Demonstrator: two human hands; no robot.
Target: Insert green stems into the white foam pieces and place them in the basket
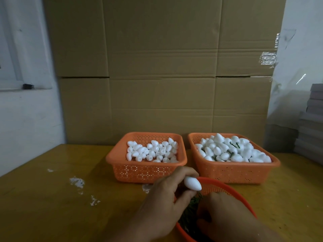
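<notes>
My left hand (167, 198) grips a white egg-shaped foam piece (193, 183), its pointed end turned right. It hovers over the rim of a round orange-red basket (232, 191) that holds green stems (190, 213). My right hand (222, 215) reaches down among those stems; its fingertips are hidden, so I cannot tell if it holds one. Behind stand two orange rectangular baskets. The left basket (145, 172) holds several plain foam pieces (152, 151). The right basket (232, 173) is heaped with foam pieces (229, 151) that have green stems in them.
White foam crumbs (76, 182) lie scattered on the yellow-brown table (52, 206) to the left. A wall of large cardboard boxes (162, 67) stands right behind the baskets. Stacked grey boards (311, 123) rise at the far right.
</notes>
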